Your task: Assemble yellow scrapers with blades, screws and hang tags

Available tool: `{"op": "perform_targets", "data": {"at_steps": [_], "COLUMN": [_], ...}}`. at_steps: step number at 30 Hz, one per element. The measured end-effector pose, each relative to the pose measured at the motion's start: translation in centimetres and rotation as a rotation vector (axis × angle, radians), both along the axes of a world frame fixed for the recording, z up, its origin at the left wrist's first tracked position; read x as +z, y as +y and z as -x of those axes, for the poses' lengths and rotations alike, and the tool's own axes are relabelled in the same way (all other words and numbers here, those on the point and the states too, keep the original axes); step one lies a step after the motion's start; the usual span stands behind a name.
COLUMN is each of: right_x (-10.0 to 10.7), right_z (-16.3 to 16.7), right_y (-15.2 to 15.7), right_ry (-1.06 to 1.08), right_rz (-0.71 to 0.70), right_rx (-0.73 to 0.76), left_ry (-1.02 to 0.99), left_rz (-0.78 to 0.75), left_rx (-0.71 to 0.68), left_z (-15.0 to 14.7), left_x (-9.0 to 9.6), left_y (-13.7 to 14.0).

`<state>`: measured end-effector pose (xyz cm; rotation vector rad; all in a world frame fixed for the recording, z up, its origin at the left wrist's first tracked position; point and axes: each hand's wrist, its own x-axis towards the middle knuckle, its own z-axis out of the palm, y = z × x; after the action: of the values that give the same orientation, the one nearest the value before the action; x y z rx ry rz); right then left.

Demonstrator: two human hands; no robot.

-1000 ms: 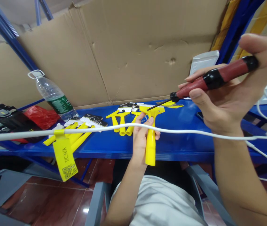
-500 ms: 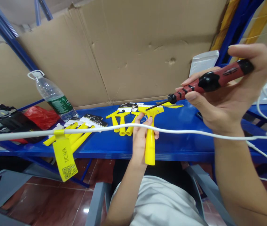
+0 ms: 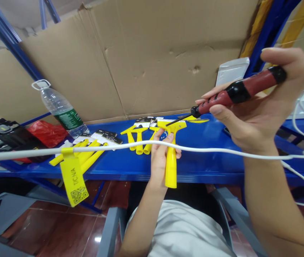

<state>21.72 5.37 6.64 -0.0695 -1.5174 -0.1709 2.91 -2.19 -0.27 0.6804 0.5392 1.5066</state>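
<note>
My left hand (image 3: 158, 159) is wrapped round a yellow scraper (image 3: 171, 169), whose wide head points away from me and whose round handle points toward my lap. In my right hand (image 3: 256, 123) is a red and black screwdriver (image 3: 260, 82), its butt end against the inside of the hand and the thumb and fingers along the grip. The dark shaft slants down to the left, with its tip at the scraper's head. Whether a screw sits under the tip I cannot tell. Several similar yellow scrapers (image 3: 139, 139) lie just behind my left hand.
A white cable (image 3: 208, 149) hangs across the view, bearing a yellow tag (image 3: 74, 182). More yellow handles (image 3: 93, 159) and packaging cards lie left on the blue table (image 3: 208, 175). A water bottle (image 3: 61, 105), red plastic bag (image 3: 47, 132) and cardboard wall (image 3: 168, 60) stand beyond.
The screwdriver's handle has turned about its length, so its printed mark no longer shows. My right fingers have shifted slightly to the left; my left hand and the scraper have stayed still.
</note>
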Motion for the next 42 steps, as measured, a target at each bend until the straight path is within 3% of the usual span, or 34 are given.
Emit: {"op": "perform_targets", "data": {"at_steps": [3, 12, 21, 30, 37, 42], "right_x": [0.1, -0.5, 0.0, -0.5, -0.1, -0.2], "right_z": [-0.1, 0.2, -0.7, -0.2, -0.1, 0.2], "right_y": [0.2, -1.3, 1.3, -0.4, 0.7, -0.5], "right_ry": [0.019, -0.017, 0.015, -0.035, 0.075, 0.063], "right_rz": [-0.037, 0.173, -0.007, 0.129, 0.012, 0.071], "right_rx": [0.003, 0.007, -0.011, -0.008, -0.062, -0.052], "left_ry": [0.003, 0.037, 0.024, 0.004, 0.001, 0.014], "left_rz": [0.000, 0.001, -0.016, -0.003, -0.015, -0.009], "left_rx": [0.001, 0.016, 0.005, 0.009, 0.006, 0.007], "left_z": [0.0, 0.0, 0.0, 0.0, 0.0, 0.1], "left_x": [0.0, -0.2, -0.3, -0.3, -0.2, -0.2], "left_y": [0.0, 0.2, 0.1, 0.2, 0.2, 0.3]}}
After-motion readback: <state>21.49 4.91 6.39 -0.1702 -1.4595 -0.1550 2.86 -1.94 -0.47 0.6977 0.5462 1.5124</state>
